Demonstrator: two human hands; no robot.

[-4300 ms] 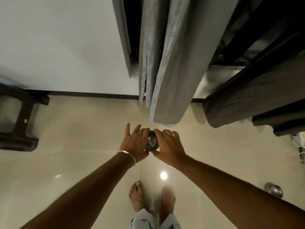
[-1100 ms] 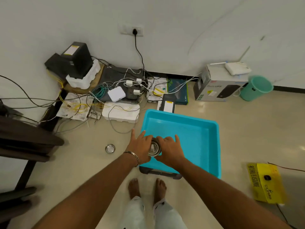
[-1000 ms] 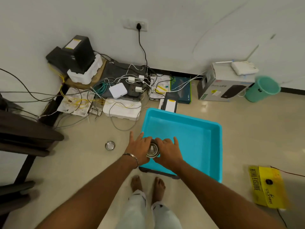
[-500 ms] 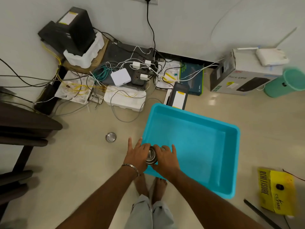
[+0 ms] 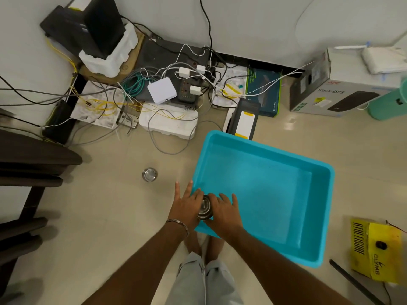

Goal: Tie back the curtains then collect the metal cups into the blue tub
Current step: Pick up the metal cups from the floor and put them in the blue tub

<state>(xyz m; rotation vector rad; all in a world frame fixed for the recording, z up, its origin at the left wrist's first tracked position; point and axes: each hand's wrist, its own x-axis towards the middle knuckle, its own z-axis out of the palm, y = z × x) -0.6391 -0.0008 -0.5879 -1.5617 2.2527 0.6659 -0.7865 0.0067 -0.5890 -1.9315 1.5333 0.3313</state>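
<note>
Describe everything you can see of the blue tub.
The blue tub is a shallow rectangular bin of bright turquoise plastic with a rolled rim and rounded corners. It sits flat on the tiled floor, turned at an angle to the wall, open side up. Nothing lies on its bottom. At its near left corner the left hand and right hand hold a metal cup between them, over the rim. A black box stands by its far corner.

Metal cup [image 5: 205, 210] mostly hidden between left hand [image 5: 184, 209] and right hand [image 5: 223, 213]. Green bin [image 5: 387, 106] and white router [image 5: 384, 60] cut off at right edge.
</note>
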